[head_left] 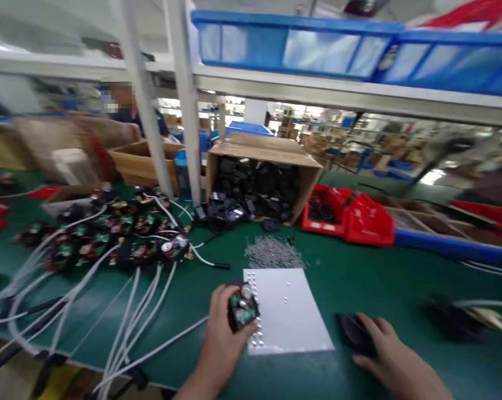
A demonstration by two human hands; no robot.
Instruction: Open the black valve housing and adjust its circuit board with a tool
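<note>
Gripped between the fingers and thumb of my left hand (pixel 223 330) is a small black housing (pixel 243 305) with a green circuit board and a round silvery part showing inside. It sits over the left edge of a white sheet (pixel 294 316), which bears rows of small round clear dots. To the right of the sheet, my right hand (pixel 386 347) has its fingers and thumb around the edge of a black plastic cover (pixel 354 332); motion blurs its details. Just behind the sheet lies a heap of small grey metal pieces (pixel 273 253), perhaps screws.
Several wired housings (pixel 96 244) crowd the left, their white cables (pixel 136 316) trailing over the front edge. A tipped cardboard box (pixel 263 144) spills black parts behind. Red bins (pixel 365 222) stand back right; a blurred black part (pixel 453 319) lies far right. A shelf with blue crates (pixel 292 44) hangs above.
</note>
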